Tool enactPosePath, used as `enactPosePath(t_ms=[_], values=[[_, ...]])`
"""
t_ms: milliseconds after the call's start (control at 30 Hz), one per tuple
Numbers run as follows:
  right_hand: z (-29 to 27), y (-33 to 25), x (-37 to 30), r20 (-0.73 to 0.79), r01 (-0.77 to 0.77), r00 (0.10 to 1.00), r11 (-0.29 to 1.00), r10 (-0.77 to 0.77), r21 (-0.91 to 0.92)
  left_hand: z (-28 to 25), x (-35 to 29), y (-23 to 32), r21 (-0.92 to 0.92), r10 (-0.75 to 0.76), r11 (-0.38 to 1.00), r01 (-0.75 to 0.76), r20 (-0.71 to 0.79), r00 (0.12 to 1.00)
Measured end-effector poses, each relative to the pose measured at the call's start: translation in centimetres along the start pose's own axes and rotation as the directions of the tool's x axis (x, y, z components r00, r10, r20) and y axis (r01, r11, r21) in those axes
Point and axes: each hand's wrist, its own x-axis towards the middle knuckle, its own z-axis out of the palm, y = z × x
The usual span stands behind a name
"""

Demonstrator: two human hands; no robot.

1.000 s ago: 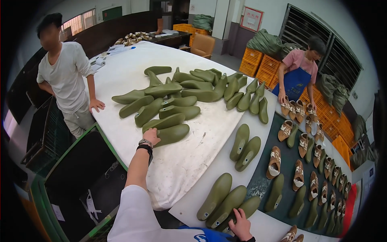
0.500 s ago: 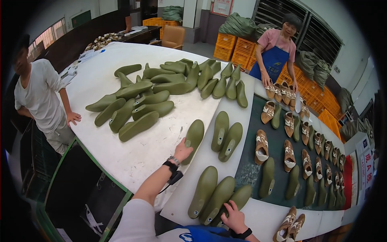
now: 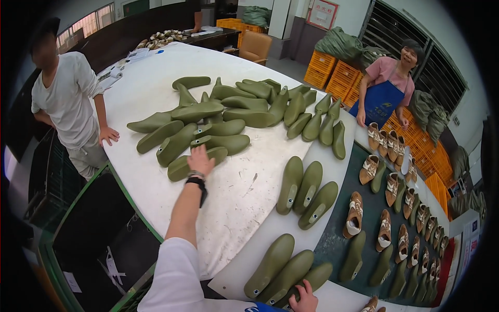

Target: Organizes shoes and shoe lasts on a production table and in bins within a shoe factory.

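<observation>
My left hand point(image 3: 201, 162) lies over a green shoe last point(image 3: 183, 169) at the near edge of a loose pile, its fingers stretched across the last. My right hand point(image 3: 303, 300) grips another green shoe last point(image 3: 318, 274) at the table's near edge, fingers curled over it; its lower end is partly hidden. Two more lasts, the nearer a shoe last point(image 3: 292, 274), lie side by side to its left. Farther up the white strip rests a group of three, with a shoe last point(image 3: 318, 205) on its right side.
A dark green board point(image 3: 332, 244) at the right carries rows of brown-and-white shoes point(image 3: 384, 230) and green lasts. One person point(image 3: 73, 104) leans on the white table point(image 3: 228, 208) at the left; another person point(image 3: 384, 91) in a blue apron stands at the far right. Orange crates point(image 3: 319, 67) are stacked behind.
My left hand has let go of a shoe last, now beside the pair on the white strip, and moved left to the pile. My right hand stays on its last. The view has shifted.
</observation>
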Motion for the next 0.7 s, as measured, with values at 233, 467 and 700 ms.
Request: enactPosePath(t_ms=[233,467,700], values=[[-0.1,0.2,0.7,-0.022,0.006,1.000,1.000,-0.006,-0.013,-6.8,-3.9,-1.5,0.077,0.085,0.985,-0.151,0.543,0.836],[-0.3,-0.3,0.9,-0.019,0.011,1.000,1.000,-0.011,0.014,-7.9,-4.5,-6.6,-0.071,0.139,0.990,-0.119,0.460,0.877],[-0.5,-0.4,1.1,-0.037,-0.001,0.999,1.000,0.001,-0.010,-8.6,-16.2,2.7,-0.172,0.359,0.926,-0.335,0.674,0.645]])
